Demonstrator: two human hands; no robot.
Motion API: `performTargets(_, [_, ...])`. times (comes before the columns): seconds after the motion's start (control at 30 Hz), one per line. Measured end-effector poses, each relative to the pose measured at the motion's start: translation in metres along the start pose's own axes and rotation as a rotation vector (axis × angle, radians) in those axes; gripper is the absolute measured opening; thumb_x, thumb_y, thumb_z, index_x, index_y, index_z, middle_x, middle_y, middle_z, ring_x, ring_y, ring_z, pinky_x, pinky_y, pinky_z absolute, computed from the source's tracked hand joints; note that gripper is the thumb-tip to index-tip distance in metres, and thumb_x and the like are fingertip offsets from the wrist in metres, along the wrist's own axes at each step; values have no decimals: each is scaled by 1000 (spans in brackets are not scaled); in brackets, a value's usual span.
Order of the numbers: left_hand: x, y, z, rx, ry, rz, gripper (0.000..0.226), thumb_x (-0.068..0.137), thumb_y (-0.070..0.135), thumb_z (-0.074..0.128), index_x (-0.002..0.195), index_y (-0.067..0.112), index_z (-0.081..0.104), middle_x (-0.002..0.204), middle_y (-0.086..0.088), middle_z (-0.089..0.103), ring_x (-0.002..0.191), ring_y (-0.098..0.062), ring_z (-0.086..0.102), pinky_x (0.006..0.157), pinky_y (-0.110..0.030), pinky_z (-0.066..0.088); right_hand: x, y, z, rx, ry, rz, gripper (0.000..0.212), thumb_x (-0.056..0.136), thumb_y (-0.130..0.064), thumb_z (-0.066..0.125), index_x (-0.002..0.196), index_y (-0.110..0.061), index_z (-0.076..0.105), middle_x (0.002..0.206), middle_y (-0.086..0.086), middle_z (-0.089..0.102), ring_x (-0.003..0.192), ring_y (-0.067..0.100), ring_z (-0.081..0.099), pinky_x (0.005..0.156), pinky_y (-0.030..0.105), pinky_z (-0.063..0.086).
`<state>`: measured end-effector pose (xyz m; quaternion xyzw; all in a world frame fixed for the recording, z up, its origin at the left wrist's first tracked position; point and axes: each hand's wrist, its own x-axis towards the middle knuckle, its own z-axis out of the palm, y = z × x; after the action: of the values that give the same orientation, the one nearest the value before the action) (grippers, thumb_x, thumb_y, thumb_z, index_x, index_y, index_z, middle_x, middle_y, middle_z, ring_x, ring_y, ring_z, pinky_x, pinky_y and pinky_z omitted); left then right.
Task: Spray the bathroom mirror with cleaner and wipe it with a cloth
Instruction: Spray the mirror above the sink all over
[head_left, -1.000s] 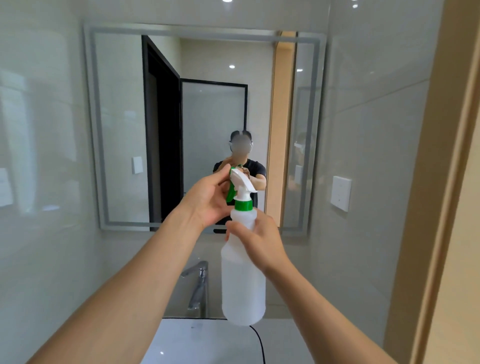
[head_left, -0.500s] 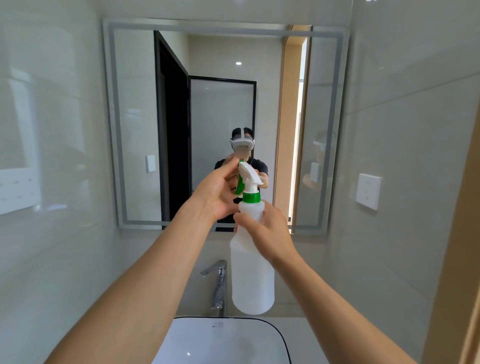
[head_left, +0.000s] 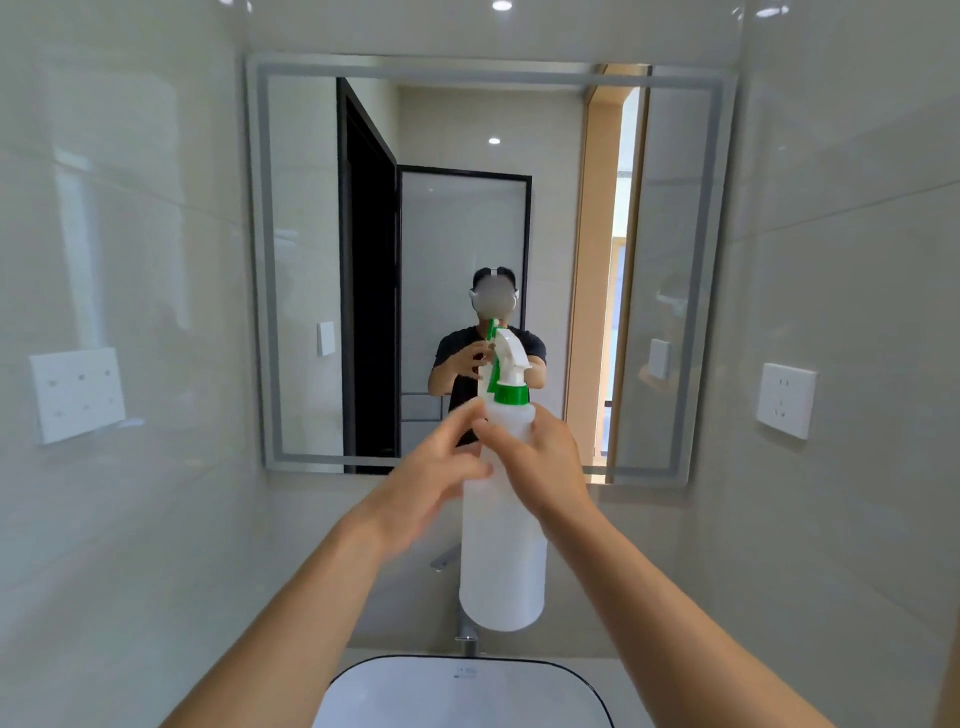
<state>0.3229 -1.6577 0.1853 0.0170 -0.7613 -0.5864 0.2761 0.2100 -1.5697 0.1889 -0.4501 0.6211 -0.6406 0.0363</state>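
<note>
The translucent white spray bottle (head_left: 501, 561) with a green collar and a white trigger head (head_left: 511, 364) stands upright in front of me, nozzle towards the mirror (head_left: 457, 234). My right hand (head_left: 540, 462) grips the bottle's shoulder just under the collar. My left hand (head_left: 436, 473) is motion-blurred beside the bottle's upper left side, fingers spread, with its fingertips at the bottle wall. The rectangular wall mirror reflects a person holding the bottle. No cloth is in view.
A white sink basin (head_left: 462, 691) with a dark rim lies below the bottle, and a chrome faucet (head_left: 467, 639) shows behind it. Glossy tiled walls close in on both sides, with a socket plate on the right (head_left: 785, 400) and another on the left (head_left: 78, 392).
My left hand has dropped from the trigger head to the bottle's upper side and opened. The view has shifted, so the mirror sits more centred.
</note>
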Motion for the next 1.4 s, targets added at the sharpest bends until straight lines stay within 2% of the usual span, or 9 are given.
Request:
performTargets(0.17, [-7,-6,1,241,84,15,115,73,13,84,153,47,8,133,30,54,123,2,56,108,-34,45,15,-11,17,-15,-5,9,25,87,-38,72,106,-23,68,97,0,75,92,16,72,82,41,61])
performTargets(0.3, [-1,2,-3,292,197,40,127,69,14,89,153,47,-1,132,33,47,112,21,51,98,-17,46,17,-24,25,-23,-13,4,24,89,-39,70,109,-26,70,97,-5,75,94,10,71,76,28,54])
performTargets(0.43, [4,5,-4,320,276,129,107,72,13,85,151,40,18,123,26,60,108,12,60,89,-15,51,15,-31,34,-35,-32,7,25,90,-38,70,109,-22,68,97,-4,73,92,9,69,72,26,51])
performTargets(0.57, [8,7,-2,355,480,199,53,88,17,67,134,32,44,83,20,65,78,6,63,72,-10,50,7,-35,44,7,-86,19,31,89,-34,74,110,-13,66,101,7,74,95,18,72,78,31,57])
performTargets(0.67, [10,5,-8,326,475,178,65,80,35,65,140,24,44,86,9,65,88,-12,68,79,-30,57,4,-36,46,19,-110,-2,33,90,-36,72,110,-11,64,102,10,73,95,18,72,84,36,59])
performTargets(0.77, [13,9,-20,412,535,146,52,77,33,63,126,23,52,79,9,64,75,-14,64,63,-26,49,2,-33,45,53,-131,-21,41,90,-49,65,111,-13,61,110,9,69,101,18,68,86,34,54])
performTargets(0.93, [14,24,-38,239,519,153,42,65,26,74,104,33,61,86,2,71,79,-19,70,75,-37,56,-14,-1,38,232,-345,43,80,81,-68,61,150,-32,42,144,-12,56,136,5,50,116,38,38])
performTargets(1.2, [15,44,-46,121,459,85,16,82,16,74,86,20,59,70,-15,69,59,-25,66,63,-37,54,-26,12,56,71,-330,6,75,63,-40,86,129,-32,52,121,-8,67,112,10,66,99,46,56])
performTargets(1.4, [15,39,-51,101,414,-32,27,73,25,81,95,28,65,84,-2,69,86,-31,73,79,-44,58,-26,26,64,80,-279,5,69,58,-49,82,119,-33,55,117,-2,65,105,10,67,93,45,58])
